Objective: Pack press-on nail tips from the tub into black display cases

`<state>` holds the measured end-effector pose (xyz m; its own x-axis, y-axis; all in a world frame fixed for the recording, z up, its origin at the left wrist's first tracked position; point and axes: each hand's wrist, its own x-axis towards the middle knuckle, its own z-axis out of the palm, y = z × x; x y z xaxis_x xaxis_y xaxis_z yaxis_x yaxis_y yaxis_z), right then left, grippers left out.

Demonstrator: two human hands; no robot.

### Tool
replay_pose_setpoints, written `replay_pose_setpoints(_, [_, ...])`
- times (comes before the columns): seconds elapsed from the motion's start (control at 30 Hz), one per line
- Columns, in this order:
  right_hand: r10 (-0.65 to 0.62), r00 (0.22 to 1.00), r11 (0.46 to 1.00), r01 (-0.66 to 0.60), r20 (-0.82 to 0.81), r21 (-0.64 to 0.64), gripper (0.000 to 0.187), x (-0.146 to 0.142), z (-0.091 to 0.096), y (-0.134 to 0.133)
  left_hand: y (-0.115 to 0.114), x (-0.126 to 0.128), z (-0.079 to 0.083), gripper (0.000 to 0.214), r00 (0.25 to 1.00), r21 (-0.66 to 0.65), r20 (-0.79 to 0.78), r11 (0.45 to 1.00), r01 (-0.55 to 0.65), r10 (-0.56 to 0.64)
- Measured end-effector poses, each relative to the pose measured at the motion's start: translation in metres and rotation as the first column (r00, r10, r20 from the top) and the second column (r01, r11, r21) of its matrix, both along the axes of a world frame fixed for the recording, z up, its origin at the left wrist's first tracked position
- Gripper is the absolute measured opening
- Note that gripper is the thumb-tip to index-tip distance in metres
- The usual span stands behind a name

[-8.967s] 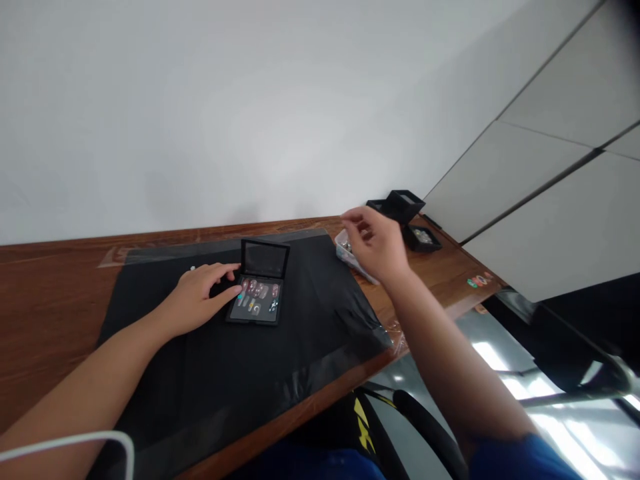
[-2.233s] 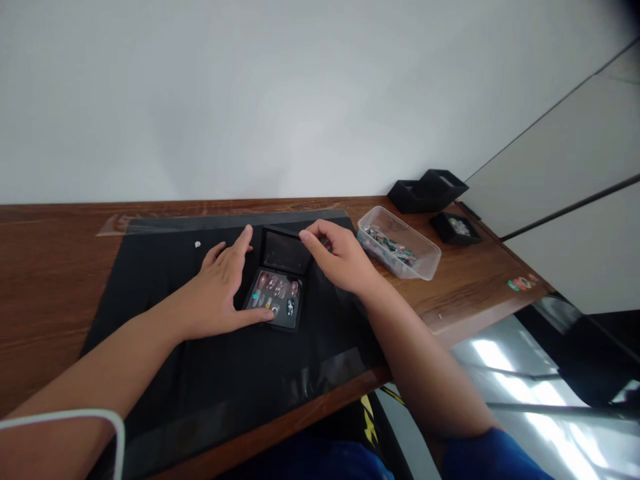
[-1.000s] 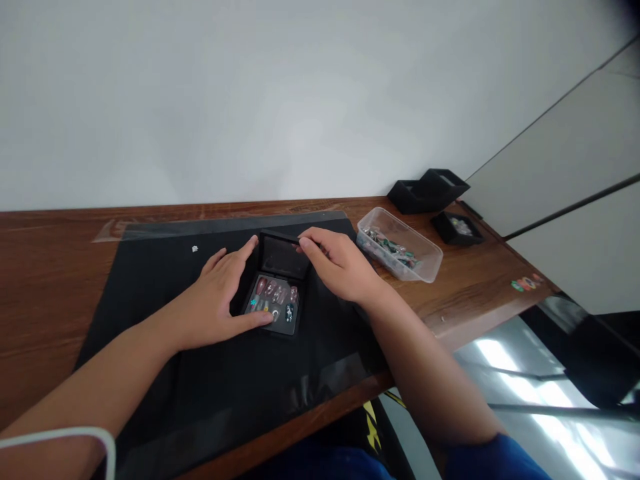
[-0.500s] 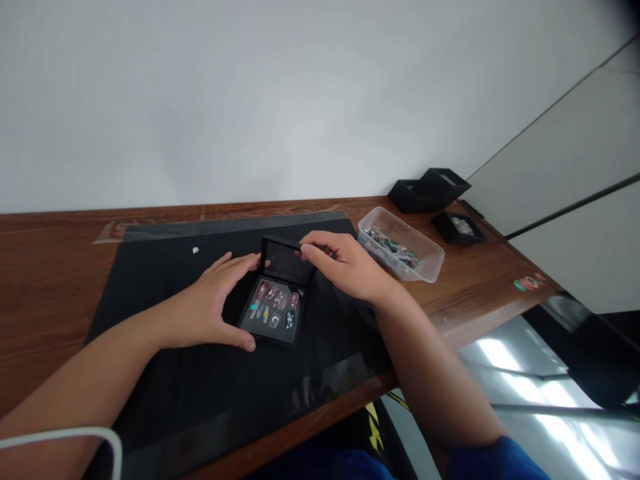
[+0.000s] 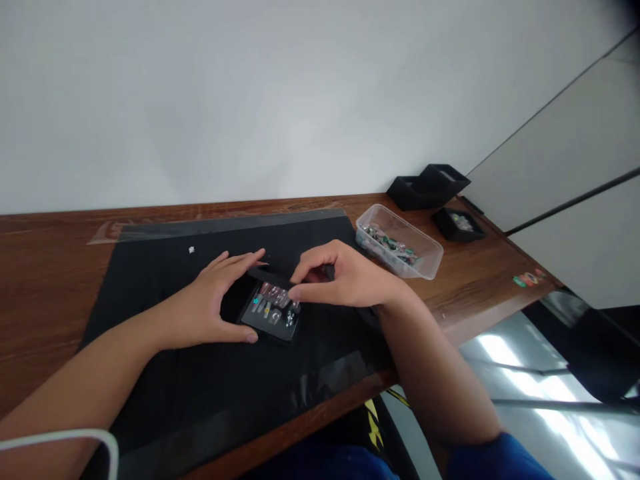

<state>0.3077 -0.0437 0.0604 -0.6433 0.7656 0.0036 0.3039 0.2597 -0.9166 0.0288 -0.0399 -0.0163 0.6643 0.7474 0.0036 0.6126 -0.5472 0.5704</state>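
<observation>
A flat black case (image 5: 264, 325) of decorated press-on nails (image 5: 275, 297) rests on the black mat, its lid (image 5: 270, 277) tilted low over the back rows. At the lid's right part, my right hand (image 5: 335, 273) is closed in a pinch, thumb in front and fingers behind. My left hand (image 5: 220, 300) spreads around the left side of the case, open. Its thumb lies by the front left corner and its fingers stretch past the back; whether they press on the case I cannot tell.
A clear plastic tub (image 5: 425, 263) with many small packets stands right of the black mat (image 5: 200, 400). Behind it are black boxes (image 5: 425, 190) and a small black tray (image 5: 457, 227). A tiny white piece (image 5: 191, 250) lies on the mat. The wall (image 5: 225, 100) borders the table's back.
My right hand has brought the lid forward and down from nearly upright, so it now covers part of the nails. My left hand has stayed almost in place.
</observation>
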Motion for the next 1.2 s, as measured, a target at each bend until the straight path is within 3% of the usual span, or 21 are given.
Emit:
replay_pose_setpoints(0.13, [0.086, 0.996, 0.988, -0.083, 0.018, -0.129, 0.030, -0.003, -0.002, -0.002, 0.001, 0.001, -0.002, 0.113, 1.000, 0.010, 0.009, 1.000, -0.007, 0.007])
replay_pose_setpoints(0.23, [0.136, 0.990, 0.979, -0.130, 0.028, -0.156, 0.028, -0.004, -0.005, -0.002, 0.001, -0.003, -0.003, 0.119, 1.000, -0.002, 0.011, 1.000, -0.004, 0.004])
replay_pose_setpoints(0.33, [0.184, 0.981, 0.975, -0.176, 0.055, -0.134, 0.026, -0.006, -0.007, -0.003, 0.002, -0.012, -0.001, 0.127, 0.999, -0.088, -0.031, 0.996, -0.016, 0.014])
replay_pose_setpoints(0.5, [0.252, 0.960, 0.965, -0.239, 0.123, -0.108, 0.019, -0.006, -0.007, -0.007, 0.006, -0.024, 0.008, 0.119, 0.997, -0.197, -0.079, 0.980, -0.002, -0.014])
replay_pose_setpoints(0.9, [0.350, 0.890, 0.934, -0.356, 0.293, -0.035, 0.010, -0.015, -0.007, -0.016, 0.007, -0.030, 0.008, 0.118, 0.993, -0.151, -0.094, 0.987, 0.053, -0.067])
replay_pose_setpoints(1.2, [0.226, 0.946, 0.974, -0.227, 0.230, -0.022, 0.024, -0.014, -0.006, -0.016, 0.003, -0.027, 0.000, 0.118, 0.992, -0.106, -0.122, 0.994, 0.016, -0.029])
